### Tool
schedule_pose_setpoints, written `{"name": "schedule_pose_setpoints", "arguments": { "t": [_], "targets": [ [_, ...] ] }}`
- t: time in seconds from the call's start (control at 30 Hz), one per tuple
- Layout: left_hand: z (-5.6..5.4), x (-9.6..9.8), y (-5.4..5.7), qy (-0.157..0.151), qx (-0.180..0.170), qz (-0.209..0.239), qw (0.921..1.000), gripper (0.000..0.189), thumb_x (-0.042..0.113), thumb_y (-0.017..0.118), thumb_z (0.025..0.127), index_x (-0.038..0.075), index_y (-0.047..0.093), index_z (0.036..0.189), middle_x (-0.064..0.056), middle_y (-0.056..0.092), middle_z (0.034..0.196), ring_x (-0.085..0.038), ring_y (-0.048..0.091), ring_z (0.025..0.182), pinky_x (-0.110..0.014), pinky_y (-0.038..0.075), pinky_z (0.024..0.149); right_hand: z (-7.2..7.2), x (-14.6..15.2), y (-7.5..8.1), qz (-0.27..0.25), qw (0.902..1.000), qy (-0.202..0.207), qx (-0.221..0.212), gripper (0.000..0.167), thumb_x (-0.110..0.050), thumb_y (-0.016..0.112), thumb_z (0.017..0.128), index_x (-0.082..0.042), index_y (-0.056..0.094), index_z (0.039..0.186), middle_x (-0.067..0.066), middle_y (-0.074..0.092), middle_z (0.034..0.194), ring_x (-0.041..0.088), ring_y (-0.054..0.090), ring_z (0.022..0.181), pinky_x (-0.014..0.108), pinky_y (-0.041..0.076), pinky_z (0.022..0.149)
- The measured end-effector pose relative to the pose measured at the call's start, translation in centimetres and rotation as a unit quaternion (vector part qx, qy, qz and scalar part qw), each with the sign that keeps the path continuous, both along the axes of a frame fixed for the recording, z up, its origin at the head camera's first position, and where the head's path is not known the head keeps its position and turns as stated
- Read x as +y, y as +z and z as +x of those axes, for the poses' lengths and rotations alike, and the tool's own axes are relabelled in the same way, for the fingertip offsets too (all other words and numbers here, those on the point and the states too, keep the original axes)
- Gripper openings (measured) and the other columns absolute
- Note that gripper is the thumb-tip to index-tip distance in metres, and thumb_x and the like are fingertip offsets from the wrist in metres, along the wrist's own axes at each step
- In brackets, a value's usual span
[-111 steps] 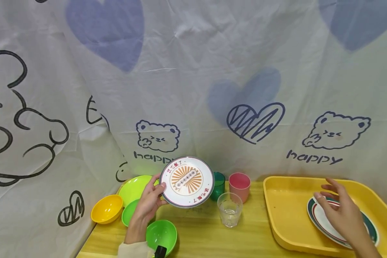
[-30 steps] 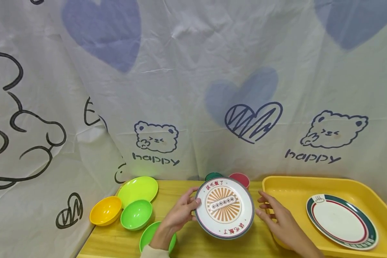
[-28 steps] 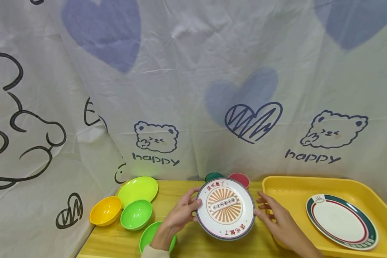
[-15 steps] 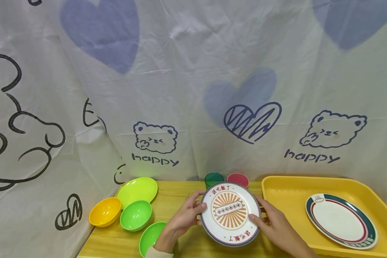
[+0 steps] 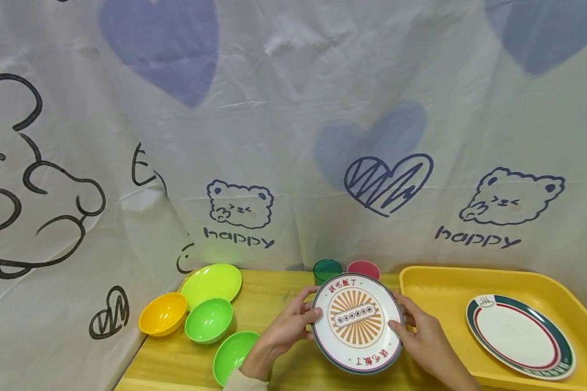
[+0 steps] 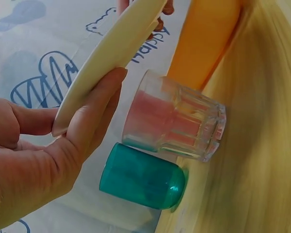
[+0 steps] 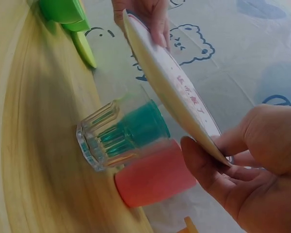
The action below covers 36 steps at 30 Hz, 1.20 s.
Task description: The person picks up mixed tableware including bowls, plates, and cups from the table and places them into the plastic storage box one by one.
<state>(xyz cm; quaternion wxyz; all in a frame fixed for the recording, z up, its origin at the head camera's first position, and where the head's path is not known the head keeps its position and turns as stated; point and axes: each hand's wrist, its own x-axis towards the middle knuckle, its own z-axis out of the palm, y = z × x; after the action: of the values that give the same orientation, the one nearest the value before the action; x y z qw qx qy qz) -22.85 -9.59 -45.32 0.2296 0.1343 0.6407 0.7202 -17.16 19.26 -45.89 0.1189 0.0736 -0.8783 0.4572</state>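
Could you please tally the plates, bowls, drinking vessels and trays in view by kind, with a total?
Plates: 3 (held patterned plate, green-rimmed plate, lime plate)
Bowls: 3 (yellow bowl, rear green bowl, front green bowl)
Drinking vessels: 3 (teal cup, pink cup, clear glass)
Trays: 1 (yellow tray)
Total: 10

Soft light leaves glints in the yellow bowl [image 5: 163, 315]; both wrist views look hazier.
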Motion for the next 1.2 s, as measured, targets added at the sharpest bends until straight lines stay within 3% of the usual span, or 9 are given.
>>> {"name": "schedule_pose_setpoints", "arguments": {
  "t": [0.13,0.33,0.43,0.57,0.7,0.8,0.97,1.13,1.2],
  "targets": [
    [0.2,0.5,0.0,-0.002,0.002,-0.008,1.0000,0.048,0.003,0.051,0.105,0.012,0.039,0.151,-0.015,0.065,0.114,-0.021,0.065,0.081,-0.025,0.054,0.058,0.0,0.4,0.4,-0.002,1.0000,0.003,-0.005,0.057,0.000,0.070,0.094,0.001,0.050,0.148,0.018,0.067,0.122,0.027,0.068,0.104,0.034,0.060,0.087],
    [0.1,0.8,0.1,-0.018,0.022,-0.009,0.9995,0.046,0.005,0.053,0.105,0.007,0.042,0.150,-0.017,0.064,0.123,-0.023,0.066,0.095,-0.032,0.060,0.073,-0.1,1.6,1.5,-0.028,0.9992,0.003,-0.029,0.055,0.000,0.065,0.097,-0.002,0.049,0.149,0.019,0.065,0.118,0.034,0.070,0.105,0.031,0.062,0.081],
    [0.2,0.4,0.1,-0.036,0.036,0.001,0.9987,0.044,0.003,0.052,0.106,0.003,0.044,0.149,-0.020,0.062,0.127,-0.027,0.066,0.106,-0.042,0.062,0.085,0.2,2.6,2.0,-0.022,0.9986,-0.010,-0.048,0.054,-0.002,0.064,0.098,-0.002,0.048,0.150,0.020,0.064,0.119,0.034,0.071,0.103,0.028,0.062,0.075],
    [0.1,-1.1,0.5,-0.029,0.083,-0.011,0.9961,0.040,0.002,0.050,0.106,-0.002,0.046,0.146,-0.027,0.059,0.130,-0.035,0.061,0.119,-0.052,0.057,0.095,0.5,4.7,2.5,0.005,0.9987,-0.034,-0.039,0.052,-0.004,0.062,0.100,0.003,0.046,0.149,0.024,0.063,0.118,0.034,0.071,0.098,0.023,0.060,0.068],
    [-0.4,-3.3,2.1,0.001,0.150,-0.065,0.9865,0.036,0.000,0.047,0.106,-0.007,0.049,0.141,-0.030,0.057,0.132,-0.041,0.057,0.122,-0.051,0.055,0.099,1.0,7.5,2.7,0.054,0.9956,-0.072,-0.028,0.051,-0.009,0.058,0.102,0.005,0.044,0.149,0.027,0.062,0.118,0.029,0.065,0.088,0.018,0.053,0.062],
    [-1.2,-5.2,3.5,0.029,0.196,-0.117,0.9731,0.033,-0.002,0.046,0.105,-0.008,0.053,0.137,-0.028,0.060,0.128,-0.042,0.058,0.120,-0.049,0.056,0.098,1.3,9.6,2.7,0.084,0.9908,-0.104,-0.023,0.051,-0.011,0.057,0.103,0.006,0.044,0.149,0.031,0.061,0.118,0.028,0.062,0.085,0.016,0.049,0.060],
    [-3.2,-8.3,5.7,0.098,0.259,-0.230,0.9330,0.031,-0.004,0.050,0.103,-0.005,0.061,0.131,-0.019,0.066,0.122,-0.037,0.062,0.115,-0.045,0.057,0.094,1.8,13.1,2.8,0.108,0.9818,-0.149,-0.049,0.055,-0.013,0.054,0.104,0.009,0.037,0.151,0.038,0.054,0.123,0.043,0.065,0.095,0.017,0.054,0.059],
    [-5.8,-11.7,7.0,0.135,0.294,-0.328,0.8875,0.030,-0.003,0.050,0.103,-0.006,0.060,0.131,-0.025,0.065,0.125,-0.040,0.062,0.116,-0.050,0.054,0.097,2.5,16.0,2.7,0.118,0.9672,-0.207,-0.088,0.059,-0.010,0.052,0.105,0.011,0.028,0.154,0.043,0.046,0.127,0.049,0.058,0.095,0.040,0.061,0.068],
    [-6.8,-12.8,7.0,0.138,0.299,-0.354,0.8752,0.031,-0.003,0.049,0.103,-0.008,0.058,0.132,-0.028,0.063,0.127,-0.043,0.061,0.116,-0.052,0.054,0.098,2.8,17.1,2.5,0.124,0.9630,-0.222,-0.089,0.058,-0.008,0.052,0.104,0.013,0.027,0.153,0.043,0.044,0.124,0.049,0.057,0.092,0.044,0.059,0.067]
  ]
}}
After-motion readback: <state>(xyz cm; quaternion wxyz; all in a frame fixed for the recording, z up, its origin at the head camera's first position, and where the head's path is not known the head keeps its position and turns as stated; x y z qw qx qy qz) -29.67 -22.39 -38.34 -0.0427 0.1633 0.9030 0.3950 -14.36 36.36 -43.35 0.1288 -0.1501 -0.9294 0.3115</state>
